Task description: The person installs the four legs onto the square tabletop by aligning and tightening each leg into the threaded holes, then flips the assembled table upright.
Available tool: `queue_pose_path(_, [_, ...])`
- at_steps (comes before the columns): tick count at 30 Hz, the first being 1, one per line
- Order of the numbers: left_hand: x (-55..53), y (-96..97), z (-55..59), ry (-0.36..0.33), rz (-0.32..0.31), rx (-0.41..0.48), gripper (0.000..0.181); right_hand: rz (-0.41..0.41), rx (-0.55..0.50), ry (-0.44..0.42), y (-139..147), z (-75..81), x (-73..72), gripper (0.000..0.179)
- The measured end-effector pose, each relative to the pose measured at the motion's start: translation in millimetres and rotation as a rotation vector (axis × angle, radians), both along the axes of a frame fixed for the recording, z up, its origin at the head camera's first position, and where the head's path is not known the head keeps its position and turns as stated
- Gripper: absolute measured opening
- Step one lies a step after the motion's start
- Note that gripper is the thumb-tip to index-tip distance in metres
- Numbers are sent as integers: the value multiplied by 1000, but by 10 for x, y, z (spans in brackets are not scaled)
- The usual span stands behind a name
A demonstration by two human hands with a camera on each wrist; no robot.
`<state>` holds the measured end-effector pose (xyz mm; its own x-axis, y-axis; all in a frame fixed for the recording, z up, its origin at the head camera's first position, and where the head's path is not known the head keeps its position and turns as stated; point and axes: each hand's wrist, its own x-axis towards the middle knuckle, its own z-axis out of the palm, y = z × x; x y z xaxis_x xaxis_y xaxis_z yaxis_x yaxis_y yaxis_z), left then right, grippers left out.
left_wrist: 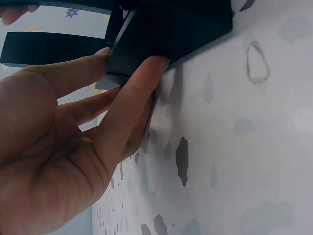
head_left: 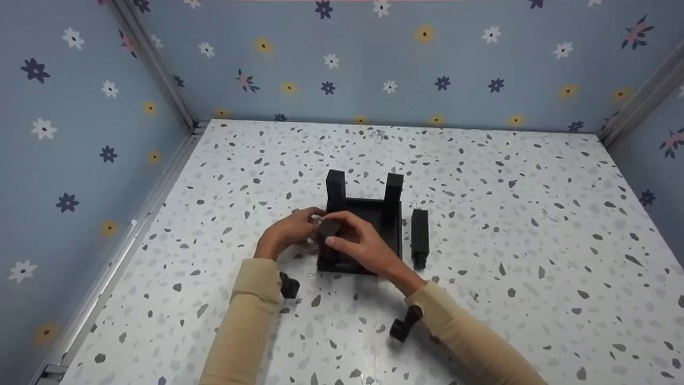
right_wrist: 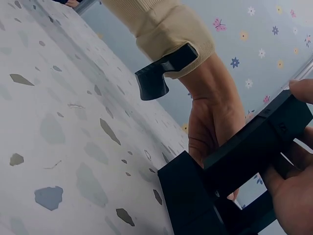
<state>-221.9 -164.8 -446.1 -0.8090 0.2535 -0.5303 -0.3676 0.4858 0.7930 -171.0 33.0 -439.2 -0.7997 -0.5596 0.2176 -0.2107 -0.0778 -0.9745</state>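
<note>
A small black table frame (head_left: 363,201) lies upside down in the middle of the white speckled surface, in the head view. Two black legs, the far left leg (head_left: 336,187) and the far right leg (head_left: 394,187), stand up from its far corners. At the near left corner my right hand (head_left: 368,243) pinches the top of a third leg (right_wrist: 259,142), which stands slightly tilted in the right wrist view. My left hand (head_left: 294,227) grips the frame's left side by that corner, its thumb and fingers on the black edge (left_wrist: 181,29) in the left wrist view.
Right of the frame lies a loose black leg (head_left: 420,235) with a narrow peg at its near end. Black camera mounts (head_left: 289,286) sit at both wrists. Flowered blue walls (head_left: 374,59) with metal rails (head_left: 155,69) bound the surface at the back and sides.
</note>
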Motion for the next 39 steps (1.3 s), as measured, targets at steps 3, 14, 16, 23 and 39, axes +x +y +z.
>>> queue_pose_path(3, [3,1,0,8,-2,8,54,-24,0,1,-14,1,2,38])
queue_pose_path(14, [-10,-2,-20,13,-2,9,57,-124,69,13,-54,150,78,35])
queue_pose_path(16, [-9,-3,-23,19,-3,6,56,-142,87,39,-55,212,112,34])
queue_pose_path(23, [6,0,-6,21,0,4,53,-186,122,86,-60,251,150,35])
queue_pose_path(39, [10,-9,-5,37,-6,-11,49,-54,-97,55,-62,-33,5,31])
